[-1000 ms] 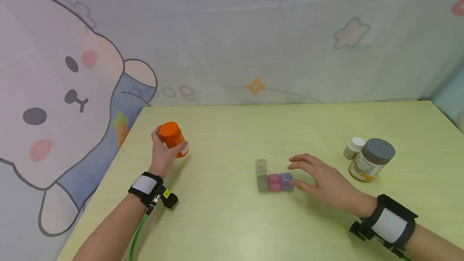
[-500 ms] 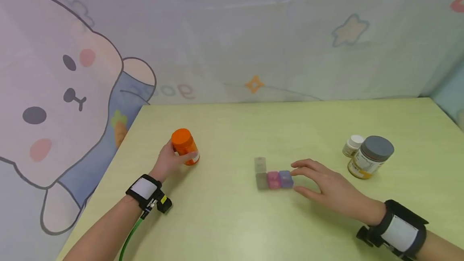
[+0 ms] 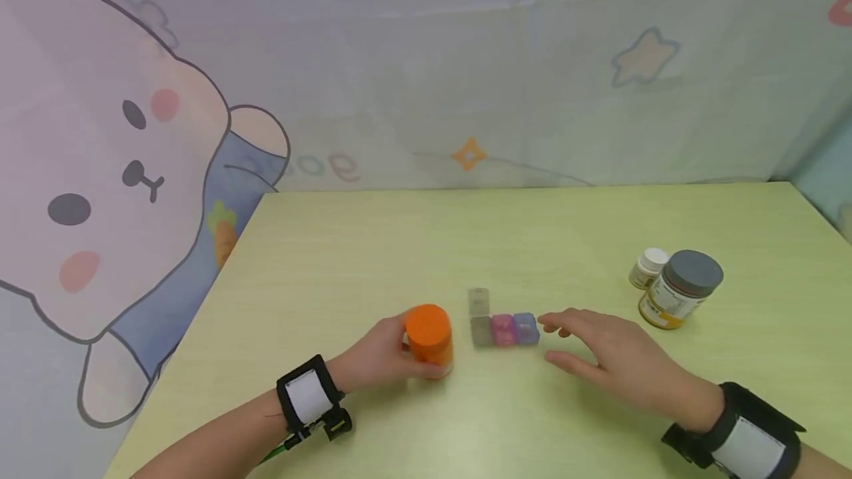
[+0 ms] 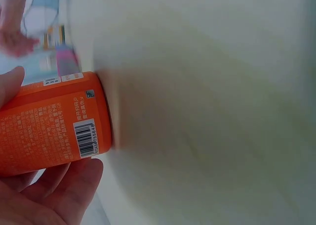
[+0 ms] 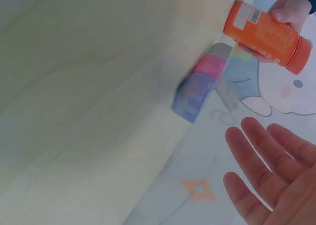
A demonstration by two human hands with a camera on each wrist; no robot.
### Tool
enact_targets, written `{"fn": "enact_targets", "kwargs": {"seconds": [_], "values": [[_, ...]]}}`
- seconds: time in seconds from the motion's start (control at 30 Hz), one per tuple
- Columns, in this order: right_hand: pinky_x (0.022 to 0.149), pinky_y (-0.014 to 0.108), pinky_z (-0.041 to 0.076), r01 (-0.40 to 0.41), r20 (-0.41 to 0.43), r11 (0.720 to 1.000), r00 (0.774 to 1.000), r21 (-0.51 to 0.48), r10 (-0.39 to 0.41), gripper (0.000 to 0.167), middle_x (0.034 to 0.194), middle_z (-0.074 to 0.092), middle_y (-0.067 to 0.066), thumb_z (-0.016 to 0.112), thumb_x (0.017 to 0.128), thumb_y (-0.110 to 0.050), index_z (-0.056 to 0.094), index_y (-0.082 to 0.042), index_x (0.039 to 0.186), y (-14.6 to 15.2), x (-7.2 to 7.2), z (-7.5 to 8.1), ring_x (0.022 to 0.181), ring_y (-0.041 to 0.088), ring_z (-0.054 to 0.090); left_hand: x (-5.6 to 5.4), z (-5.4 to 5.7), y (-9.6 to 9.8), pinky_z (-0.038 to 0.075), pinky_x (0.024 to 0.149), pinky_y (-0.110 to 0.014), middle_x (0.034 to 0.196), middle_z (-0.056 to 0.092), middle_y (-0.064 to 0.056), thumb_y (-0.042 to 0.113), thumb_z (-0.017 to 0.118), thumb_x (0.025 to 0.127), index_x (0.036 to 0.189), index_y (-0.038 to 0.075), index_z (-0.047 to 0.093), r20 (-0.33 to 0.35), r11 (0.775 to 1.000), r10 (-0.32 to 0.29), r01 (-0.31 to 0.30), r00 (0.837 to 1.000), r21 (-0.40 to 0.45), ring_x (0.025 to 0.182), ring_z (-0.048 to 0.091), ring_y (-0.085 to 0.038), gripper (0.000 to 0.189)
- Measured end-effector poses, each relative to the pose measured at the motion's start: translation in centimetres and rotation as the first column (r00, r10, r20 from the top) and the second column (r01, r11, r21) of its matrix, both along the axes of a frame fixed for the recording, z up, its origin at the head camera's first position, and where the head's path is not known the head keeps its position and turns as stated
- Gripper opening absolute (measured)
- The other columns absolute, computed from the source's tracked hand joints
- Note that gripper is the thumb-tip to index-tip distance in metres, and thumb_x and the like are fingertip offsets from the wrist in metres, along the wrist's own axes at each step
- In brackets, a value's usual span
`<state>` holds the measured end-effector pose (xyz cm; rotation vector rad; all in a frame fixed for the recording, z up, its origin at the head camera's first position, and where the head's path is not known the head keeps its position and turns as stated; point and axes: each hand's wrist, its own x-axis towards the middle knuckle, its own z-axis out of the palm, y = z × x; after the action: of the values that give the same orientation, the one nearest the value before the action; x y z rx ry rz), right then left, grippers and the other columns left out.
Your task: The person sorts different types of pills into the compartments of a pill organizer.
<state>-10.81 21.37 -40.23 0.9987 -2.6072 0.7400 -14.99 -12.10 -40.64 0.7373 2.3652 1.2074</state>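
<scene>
My left hand (image 3: 382,359) grips an upright orange pill bottle (image 3: 429,331) with an orange cap, thumb on one side and fingers on the other. In the left wrist view the bottle's printed label (image 4: 54,123) and barcode face the camera, its base close over the table. Just right of the bottle lies a small pill organizer (image 3: 504,331) with grey, pink and blue-purple compartments. The grey compartment's lid (image 3: 478,302) stands open toward the back. My right hand (image 3: 615,361) hovers beside the organizer's blue-purple end, fingers relaxed and holding nothing.
At the right of the pale yellow table (image 3: 333,257) stand a small white bottle (image 3: 648,268) and a larger jar (image 3: 681,289) with a grey lid, close together. A printed cloth (image 3: 413,80) hangs behind the table's back edge.
My left hand has carried the orange bottle rightward and nearer me, from the left of the table to beside the organizer. My right hand has drawn back slightly to the right.
</scene>
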Motion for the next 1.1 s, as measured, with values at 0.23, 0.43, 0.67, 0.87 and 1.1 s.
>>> {"fn": "enact_targets", "kwargs": {"seconds": [0.23,0.43,0.67,0.87,1.1], "values": [[0.062,0.024,0.046,-0.016,-0.067,1.0,0.998,0.021,0.018,0.053,0.096,0.061,-0.012,0.068,0.088,-0.047,0.055,-0.016,0.128,-1.4,0.6,0.8,0.081,0.007,0.059,1.6,-0.4,4.9,0.043,0.093,-0.024,0.112,0.062,0.012,0.024,0.081,0.081,0.123,0.017,0.055,-0.069,0.98,-0.197,0.195,0.978,-0.037,0.104,0.057,-0.001,0.05],[0.059,0.021,0.044,-0.051,-0.096,0.999,0.994,0.005,0.051,0.068,0.094,0.062,-0.014,0.068,0.081,-0.062,0.053,-0.02,0.133,-3.2,0.7,0.7,0.075,0.003,0.056,2.1,-0.9,7.4,0.044,0.081,-0.017,0.099,0.06,0.012,0.026,0.078,0.084,0.121,0.018,0.051,-0.144,0.958,-0.287,0.281,0.947,-0.06,0.087,0.054,0.001,0.047],[0.05,0.018,0.036,-0.002,-0.06,0.999,0.998,0.038,0.004,0.061,0.075,0.055,-0.017,0.067,0.077,-0.068,0.056,-0.019,0.112,-4.3,1.4,0.7,0.056,-0.003,0.04,2.2,-0.9,8.5,0.043,0.083,-0.014,0.103,0.06,0.012,0.028,0.075,0.087,0.13,0.018,0.047,-0.179,0.945,-0.326,0.313,0.928,-0.095,0.086,0.055,0.0,0.053],[0.053,0.017,0.039,-0.095,0.032,0.995,0.995,-0.001,0.095,0.054,0.085,0.059,-0.016,0.069,0.084,-0.054,0.055,-0.021,0.125,-3.8,1.3,0.5,0.059,-0.003,0.043,1.8,-0.7,8.6,0.043,0.087,-0.015,0.107,0.059,0.014,0.028,0.075,0.087,0.129,0.019,0.05,-0.13,0.922,-0.386,0.38,0.913,-0.066,0.09,0.054,0.001,0.05],[0.049,0.018,0.034,-0.054,0.159,0.996,0.985,-0.064,0.064,0.077,0.076,0.049,-0.018,0.08,0.072,-0.055,0.049,-0.022,0.135,-2.2,0.4,0.3,0.057,-0.004,0.041,1.6,-0.5,8.7,0.042,0.092,-0.017,0.108,0.061,0.012,0.019,0.076,0.086,0.12,0.015,0.056,-0.097,0.912,-0.409,0.41,0.907,-0.011,0.096,0.054,0.002,0.04]]}}
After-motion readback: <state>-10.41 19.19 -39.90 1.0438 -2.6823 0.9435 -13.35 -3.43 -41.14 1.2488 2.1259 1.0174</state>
